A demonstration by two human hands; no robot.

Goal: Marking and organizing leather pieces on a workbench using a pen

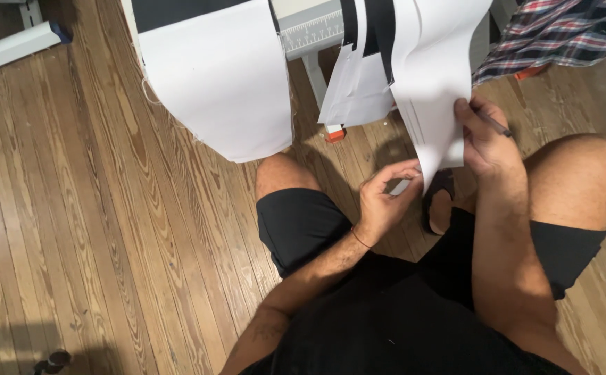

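A white paper sheet [436,104] hangs off the table edge [310,31], above the knees. The right hand [487,142] pinches its right edge while gripping a dark pen [492,123]. The left hand [385,198] pinches the sheet's lower left edge between thumb and fingertips.

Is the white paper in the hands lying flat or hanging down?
Hanging. The paper drapes off the table edge above the floor; the left hand and right hand pinch its lower end.
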